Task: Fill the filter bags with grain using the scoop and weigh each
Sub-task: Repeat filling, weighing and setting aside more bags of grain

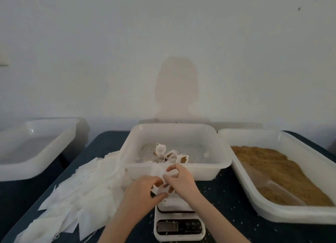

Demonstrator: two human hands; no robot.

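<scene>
Both hands meet above the white kitchen scale (179, 226) at the table's front. My left hand (143, 191) and my right hand (179, 177) each pinch a white filter bag (160, 171) between them, just in front of the middle tub. A dark sliver shows under my left thumb; I cannot tell what it is. A heap of empty filter bags (81, 193) spreads to the left. The middle white tub (174, 131) holds a few filled bags (181, 159) and scattered grain. The right tub (283, 213) holds brown grain (283, 171).
An empty white tub (36, 146) sits at the far left. The table has a dark blue cover (227, 202) sprinkled with stray grains. A plain wall stands close behind the tubs. The scale's display is near the frame's bottom edge.
</scene>
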